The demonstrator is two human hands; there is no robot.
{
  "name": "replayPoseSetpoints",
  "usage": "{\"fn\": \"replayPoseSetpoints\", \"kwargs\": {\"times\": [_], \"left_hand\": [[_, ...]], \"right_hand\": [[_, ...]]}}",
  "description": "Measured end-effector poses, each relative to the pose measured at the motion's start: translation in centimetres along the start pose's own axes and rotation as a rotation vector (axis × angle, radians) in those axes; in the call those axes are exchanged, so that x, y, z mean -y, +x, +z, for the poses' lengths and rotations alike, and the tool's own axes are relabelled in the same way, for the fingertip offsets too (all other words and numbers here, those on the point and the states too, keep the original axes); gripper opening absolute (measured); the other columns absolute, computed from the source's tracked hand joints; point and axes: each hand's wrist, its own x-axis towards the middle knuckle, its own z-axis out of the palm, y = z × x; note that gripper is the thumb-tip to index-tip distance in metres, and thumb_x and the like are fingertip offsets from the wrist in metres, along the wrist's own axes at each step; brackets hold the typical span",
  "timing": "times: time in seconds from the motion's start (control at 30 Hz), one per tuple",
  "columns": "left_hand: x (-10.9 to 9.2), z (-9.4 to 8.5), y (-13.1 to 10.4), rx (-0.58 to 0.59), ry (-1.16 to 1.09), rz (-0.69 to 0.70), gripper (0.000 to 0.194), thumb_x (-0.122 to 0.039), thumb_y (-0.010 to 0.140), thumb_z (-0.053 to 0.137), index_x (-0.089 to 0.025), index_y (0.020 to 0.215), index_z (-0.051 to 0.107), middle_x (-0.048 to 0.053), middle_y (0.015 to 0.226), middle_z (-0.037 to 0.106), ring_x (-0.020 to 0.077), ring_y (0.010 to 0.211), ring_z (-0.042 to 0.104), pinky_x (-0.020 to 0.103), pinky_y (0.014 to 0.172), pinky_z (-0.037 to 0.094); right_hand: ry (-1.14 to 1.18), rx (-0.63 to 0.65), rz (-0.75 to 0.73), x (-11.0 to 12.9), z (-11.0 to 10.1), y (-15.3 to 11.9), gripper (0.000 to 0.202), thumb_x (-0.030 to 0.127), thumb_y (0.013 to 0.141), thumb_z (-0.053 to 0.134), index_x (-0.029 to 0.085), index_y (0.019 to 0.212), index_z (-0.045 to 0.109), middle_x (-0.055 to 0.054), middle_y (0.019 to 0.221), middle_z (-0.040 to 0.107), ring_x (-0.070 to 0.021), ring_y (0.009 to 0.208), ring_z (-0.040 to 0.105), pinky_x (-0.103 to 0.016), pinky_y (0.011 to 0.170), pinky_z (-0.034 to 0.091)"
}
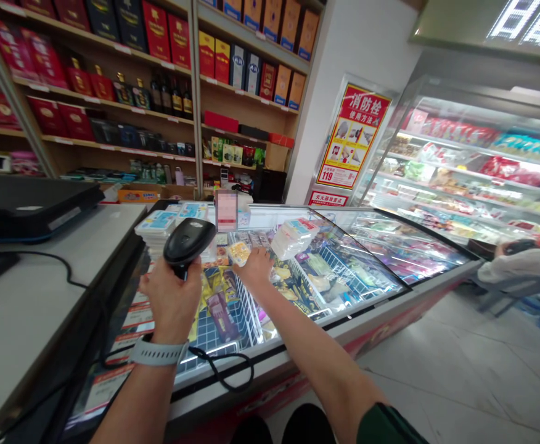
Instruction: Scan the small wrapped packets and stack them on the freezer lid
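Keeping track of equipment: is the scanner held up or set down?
Held up: the left grip is closed around the scanner, whose black top shows above it.

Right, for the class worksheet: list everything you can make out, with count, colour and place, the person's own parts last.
Freezer: at least one, pale, centre
Scanner: one, black, above the freezer
Small pack: one, yellow and white, beside the right hand
Package stacks: two, mostly white, on the freezer
Wrapped goods: many, mixed, in the freezer
Cable: black, count unclear, near the freezer's front edge
Counter: one, pale grey, left
Flat device: one, black, on the counter
Boxes: many, mixed, rear shelves
Bottles: several, mostly dark, rear shelves
Poster: one large, red and yellow, wall
Display chiller: one, pale, right
Watch strap: one, grey, left wrist
Sleeve: one, dark green, right arm
Left hand: one, bare, holding the scanner
Right hand: one, bare, over the freezer
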Motion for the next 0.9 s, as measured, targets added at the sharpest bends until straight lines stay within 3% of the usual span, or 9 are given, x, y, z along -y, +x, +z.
{"fn": "replayPoseSetpoints", "kwargs": {"times": [0.1, 0.2, 0.37, 0.67, 0.9], "left_hand": [[-0.5, 0.1, -0.2, 0.003, -0.042, -0.036, 0.040, -0.050, 0.085, 0.046, -0.017, 0.101, 0.064, 0.015, 0.095, 0.071, 0.0367, 0.102, 0.067, 0.055, 0.100, 0.044], [-0.7, 0.6, -0.5, 0.069, -0.044, 0.022, 0.035, -0.046, 0.083, 0.048, -0.018, 0.096, 0.062, 0.013, 0.090, 0.070, 0.0357, 0.100, 0.066, 0.059, 0.106, 0.038], [-0.8, 1.6, -1.3, 0.138, -0.009, 0.132, 0.029, -0.043, 0.081, 0.048, -0.020, 0.094, 0.060, 0.009, 0.084, 0.068, 0.0326, 0.098, 0.065, 0.060, 0.112, 0.031], [-0.6, 2.3, -2.1, 0.155, 0.037, 0.253, 0.030, -0.046, 0.079, 0.050, -0.021, 0.090, 0.060, 0.009, 0.087, 0.068, 0.0331, 0.101, 0.064, 0.062, 0.115, 0.025], [-1.0, 2.1, -2.2, 0.165, 0.013, 0.272, 0.026, -0.046, 0.078, 0.051, -0.021, 0.083, 0.059, 0.009, 0.085, 0.067, 0.0335, 0.097, 0.064, 0.061, 0.112, 0.030]], "right_hand": [[-0.012, -0.042, -0.118, -2.1, -1.8, -1.1, 0.061, 0.041, 0.077, 0.079, 0.013, 0.127, 0.059, -0.020, 0.138, 0.057, -0.0355, 0.127, 0.053, -0.051, 0.108, 0.040], [-0.050, -0.210, -0.309, -5.1, -3.4, -2.2, 0.058, 0.034, 0.081, 0.075, 0.014, 0.132, 0.056, -0.021, 0.148, 0.050, -0.0348, 0.134, 0.047, -0.051, 0.112, 0.037], [-0.049, -0.408, -0.366, -8.7, -4.1, -3.1, 0.054, 0.032, 0.084, 0.073, 0.014, 0.132, 0.055, -0.021, 0.150, 0.049, -0.0345, 0.139, 0.043, -0.054, 0.117, 0.029], [0.041, -0.468, -0.326, -9.5, -3.9, -2.4, 0.053, 0.032, 0.086, 0.072, 0.015, 0.133, 0.055, -0.020, 0.147, 0.050, -0.0327, 0.136, 0.046, -0.050, 0.114, 0.034], [0.070, -0.474, -0.316, -10.0, -3.9, -2.3, 0.057, 0.032, 0.084, 0.075, 0.015, 0.135, 0.055, -0.020, 0.148, 0.048, -0.0332, 0.139, 0.043, -0.050, 0.115, 0.033]]}}
